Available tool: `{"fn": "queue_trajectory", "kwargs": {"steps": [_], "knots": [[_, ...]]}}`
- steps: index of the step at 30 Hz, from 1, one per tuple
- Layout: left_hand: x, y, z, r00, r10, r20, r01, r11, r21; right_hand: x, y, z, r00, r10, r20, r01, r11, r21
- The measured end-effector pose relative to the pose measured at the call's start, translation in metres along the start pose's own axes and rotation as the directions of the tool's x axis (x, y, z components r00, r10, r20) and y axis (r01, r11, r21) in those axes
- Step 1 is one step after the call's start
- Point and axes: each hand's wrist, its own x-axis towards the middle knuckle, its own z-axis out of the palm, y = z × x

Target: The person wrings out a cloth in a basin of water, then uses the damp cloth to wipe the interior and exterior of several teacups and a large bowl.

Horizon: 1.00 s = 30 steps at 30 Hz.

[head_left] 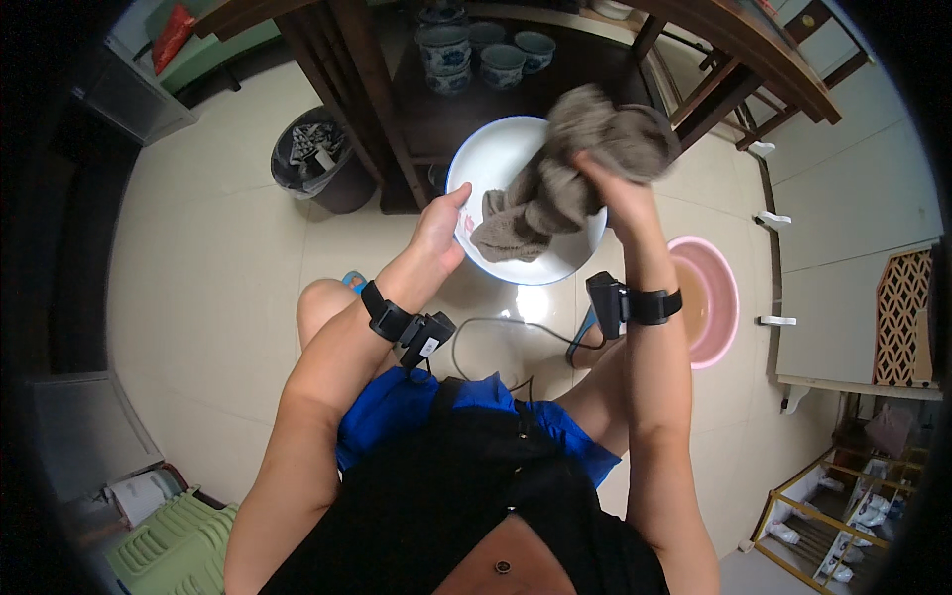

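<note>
My left hand grips the left rim of a white bowl with a blue edge, its thumb over the lip. The bowl is tilted, so its inside shows. In my right hand is a bunched grey-brown cloth, closed in the fingers. One end of the cloth lies against the bowl's inside, while the upper part hangs over the right rim and is smeared by motion. The bowl's right side is partly hidden behind the cloth and my right hand.
A pink basin of cloudy water stands on the floor by my right forearm. Ahead is a dark wooden shelf with several blue-and-white pots. A lined trash bin stands left of it. A cable runs below the bowl.
</note>
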Motion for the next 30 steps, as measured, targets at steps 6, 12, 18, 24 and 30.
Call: {"fn": "queue_trajectory", "kwargs": {"steps": [6, 12, 18, 24, 30], "knots": [[0.003, -0.001, -0.014, 0.998, -0.025, -0.051, 0.025, 1.0, 0.0, -0.015, -0.01, 0.008, 0.92, -0.391, 0.025, 0.333, 0.745, -0.578], [0.0, -0.005, -0.011, 0.995, 0.094, 0.043, -0.097, 0.992, 0.079, -0.016, 0.002, 0.039, 0.959, -0.264, 0.107, 0.258, 0.647, -0.718], [0.011, -0.004, -0.017, 0.973, 0.204, 0.105, -0.22, 0.96, 0.171, -0.017, 0.017, 0.066, 0.856, -0.44, 0.27, 0.504, 0.599, -0.623], [0.006, 0.01, -0.012, 0.976, 0.216, 0.022, -0.217, 0.973, 0.084, -0.041, 0.0, 0.067, 0.776, -0.314, 0.547, 0.606, 0.61, -0.51], [0.014, 0.029, -0.015, 0.933, 0.337, 0.125, -0.349, 0.932, 0.094, -0.049, 0.012, 0.042, 0.739, -0.331, 0.587, 0.674, 0.338, -0.657]]}}
